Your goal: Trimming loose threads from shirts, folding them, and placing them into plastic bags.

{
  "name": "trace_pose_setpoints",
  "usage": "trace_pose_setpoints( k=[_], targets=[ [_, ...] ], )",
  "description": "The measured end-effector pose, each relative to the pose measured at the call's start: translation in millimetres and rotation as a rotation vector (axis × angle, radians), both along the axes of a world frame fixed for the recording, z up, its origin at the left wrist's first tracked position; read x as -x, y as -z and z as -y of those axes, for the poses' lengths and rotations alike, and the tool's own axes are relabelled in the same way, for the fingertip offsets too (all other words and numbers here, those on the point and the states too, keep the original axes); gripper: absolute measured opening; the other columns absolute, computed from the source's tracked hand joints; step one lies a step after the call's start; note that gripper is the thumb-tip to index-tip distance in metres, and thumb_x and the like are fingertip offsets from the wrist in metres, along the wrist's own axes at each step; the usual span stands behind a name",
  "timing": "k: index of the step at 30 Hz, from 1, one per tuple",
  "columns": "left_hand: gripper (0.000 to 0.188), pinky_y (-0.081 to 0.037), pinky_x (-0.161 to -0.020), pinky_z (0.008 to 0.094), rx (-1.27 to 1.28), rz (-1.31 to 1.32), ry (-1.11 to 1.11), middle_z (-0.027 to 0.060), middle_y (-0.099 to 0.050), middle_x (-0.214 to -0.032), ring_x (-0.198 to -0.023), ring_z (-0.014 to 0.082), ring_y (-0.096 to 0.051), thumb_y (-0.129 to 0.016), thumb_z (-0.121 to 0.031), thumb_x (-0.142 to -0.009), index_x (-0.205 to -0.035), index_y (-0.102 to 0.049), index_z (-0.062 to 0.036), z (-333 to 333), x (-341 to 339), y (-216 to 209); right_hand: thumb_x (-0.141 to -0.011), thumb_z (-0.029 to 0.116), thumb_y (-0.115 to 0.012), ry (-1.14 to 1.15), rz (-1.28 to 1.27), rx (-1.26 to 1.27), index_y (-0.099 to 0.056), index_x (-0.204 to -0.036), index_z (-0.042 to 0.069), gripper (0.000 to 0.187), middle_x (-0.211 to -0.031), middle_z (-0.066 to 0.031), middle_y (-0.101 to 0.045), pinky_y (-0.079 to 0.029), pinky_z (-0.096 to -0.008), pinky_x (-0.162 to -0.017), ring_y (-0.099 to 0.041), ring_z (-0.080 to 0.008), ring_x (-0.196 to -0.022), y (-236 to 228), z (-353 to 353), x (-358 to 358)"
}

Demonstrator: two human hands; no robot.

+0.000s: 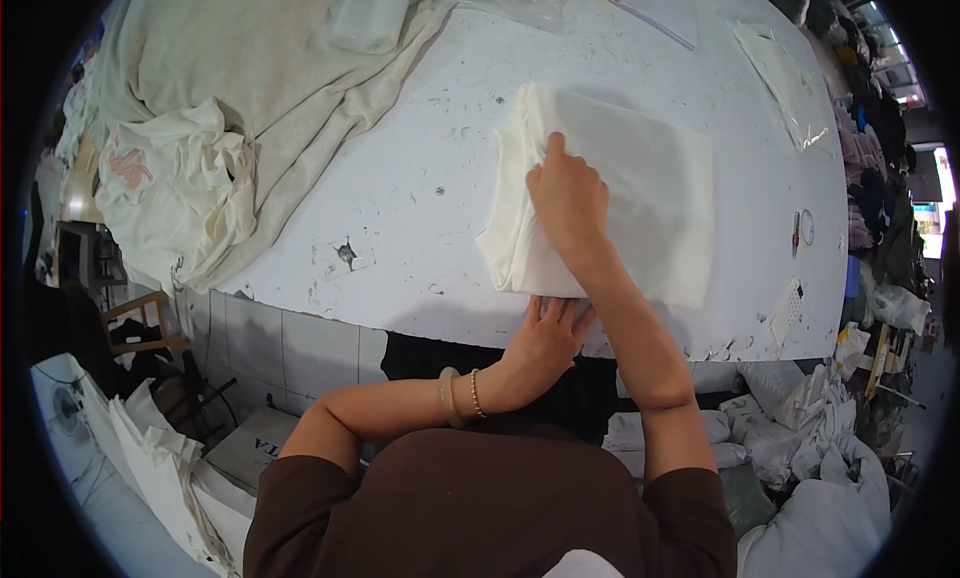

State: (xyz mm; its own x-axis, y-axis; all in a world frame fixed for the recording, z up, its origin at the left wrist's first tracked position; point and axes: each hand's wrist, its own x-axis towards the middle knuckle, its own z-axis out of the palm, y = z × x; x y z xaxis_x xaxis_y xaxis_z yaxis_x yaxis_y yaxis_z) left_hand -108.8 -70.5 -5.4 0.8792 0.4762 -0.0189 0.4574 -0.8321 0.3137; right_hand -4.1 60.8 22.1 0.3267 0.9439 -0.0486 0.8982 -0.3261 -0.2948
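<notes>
We see first a wide white table with a worn and spotted top (400, 213). At its far left spreads a large grey-beige sheet of soft cloth (270, 68). The folded white fabric garment (650, 198) lies flat on the table, right of the middle and close to the near edge, with its uneven layers along the left side. At the near left, below the table, we find a flat grey box (250, 443); on the left part of the table, a crumpled cream cloth with a pink print (200, 198).

The right hand (570, 193) rests on the garment near these layers, index finger stretched and the others bent; we cannot tell if it pinches the fabric or only presses. The left hand (545, 343) is not clenched: its straight, parted fingers meet the near edge of the garment.

In our judgement, the step in hand is the arranging of the folded layers; the next move would call for light, even pressure, so that the edges stay aligned.

About writing: the box carries dark lettering, partly hidden. On the open paper booklet (655, 13) at the far side we can read nothing, and on the garment we notice no label
</notes>
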Motion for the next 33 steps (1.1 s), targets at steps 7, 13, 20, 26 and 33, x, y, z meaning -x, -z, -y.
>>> trace_pose_setpoints(
  k=[7, 13, 20, 26, 33],
  targets=[
    [0.074, -0.032, -0.104, 0.0498, 0.195, -0.004, 0.145, 0.0194, -0.044, -0.132, -0.124, 0.0399, -0.039, -0.070, -0.046, -0.076, -0.131, -0.046, -0.0028, -17.5, 7.9, -11.7, -0.086, 0.018, -0.058, -0.045, -0.238, 0.085, -0.052, -0.102, 0.003, 0.022, -0.076, -0.0152, -0.065, -0.052, -0.0390, -0.065, -0.065, -0.0313, -0.071, -15.3, 19.1, -25.0],
    [0.040, -0.048, -0.082, 0.0380, 0.050, 0.297, -0.145, 0.0093, -0.064, -0.098, -0.097, 0.0285, -0.058, -0.068, -0.037, -0.080, -0.107, -0.062, -0.0079, -192.3, -28.9, -73.7, -0.091, 0.021, -0.059, 0.669, -0.271, -0.304, -0.053, -0.111, 0.003, 0.028, -0.084, -0.0107, -0.062, -0.051, -0.0270, -0.060, -0.062, -0.0167, -0.070, 1.4, 187.1, -170.3],
    [0.035, -0.046, -0.069, 0.0358, 0.360, 0.060, -0.065, 0.0128, -0.065, -0.083, -0.076, 0.0264, -0.058, -0.069, -0.030, -0.077, -0.094, -0.064, -0.0003, -312.3, -64.5, -6.5, -0.087, 0.010, -0.059, 0.864, -1.167, -0.331, -0.039, -0.126, 0.001, 0.045, -0.079, -0.0154, -0.062, -0.057, -0.0317, -0.051, -0.064, -0.0226, -0.056, 10.4, 192.7, -162.2],
    [0.043, -0.047, -0.051, 0.0316, 0.760, -0.090, -0.275, 0.0095, -0.058, -0.063, -0.054, 0.0167, -0.059, -0.071, -0.038, -0.075, -0.075, -0.061, 0.0039, -234.0, 29.9, -15.0, -0.084, 0.011, -0.058, 0.523, -0.947, -0.452, -0.044, -0.128, 0.003, 0.047, -0.103, -0.0113, -0.062, -0.050, -0.0316, -0.078, -0.061, -0.0175, -0.090, 16.6, 82.7, -226.2],
    [0.022, -0.048, -0.059, 0.0246, 1.050, 0.171, -0.601, 0.0044, -0.062, -0.068, -0.063, 0.0104, -0.059, -0.063, -0.020, -0.086, -0.083, -0.062, 0.0014, -148.9, 83.7, -29.7, -0.081, 0.026, -0.069, -0.260, -0.069, -0.470, -0.051, -0.127, 0.008, 0.052, -0.132, -0.0144, -0.050, -0.034, -0.0428, -0.104, -0.043, -0.0310, -0.127, 9.4, 52.3, -132.5]
  ],
)
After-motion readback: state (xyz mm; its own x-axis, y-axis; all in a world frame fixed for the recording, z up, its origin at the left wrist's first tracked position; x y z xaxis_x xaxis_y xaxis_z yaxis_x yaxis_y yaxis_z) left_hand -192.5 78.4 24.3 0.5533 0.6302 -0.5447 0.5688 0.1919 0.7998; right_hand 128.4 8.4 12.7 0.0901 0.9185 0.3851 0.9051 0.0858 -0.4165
